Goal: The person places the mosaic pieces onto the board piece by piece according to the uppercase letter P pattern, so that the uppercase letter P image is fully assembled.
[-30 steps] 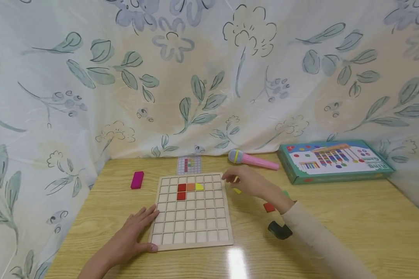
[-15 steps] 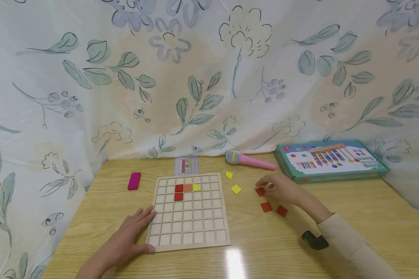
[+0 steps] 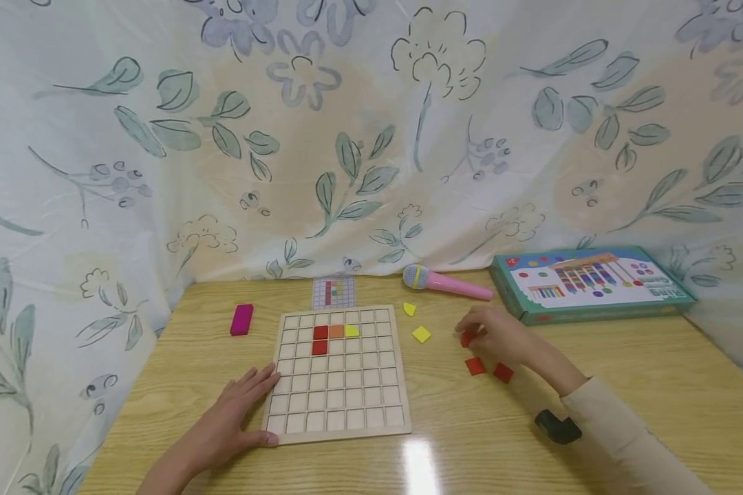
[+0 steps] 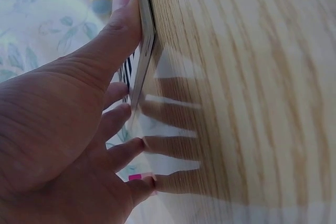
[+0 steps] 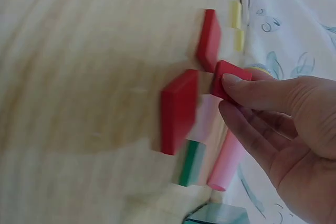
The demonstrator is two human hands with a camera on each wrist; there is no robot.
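Head view: right hand [image 3: 501,339], off the grid board [image 3: 337,371] a second ago, now pinches a red tile [image 3: 466,339] at its fingertips; left hand [image 3: 238,412] flat, bracing the board's edge.

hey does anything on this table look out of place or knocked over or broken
Nothing looks spilled or damaged. The wooden grid board lies flat under the left hand. Loose red square tiles and yellow tiles lie scattered beside it, near the right hand, which pinches a red tile. A lone magenta block lies apart.
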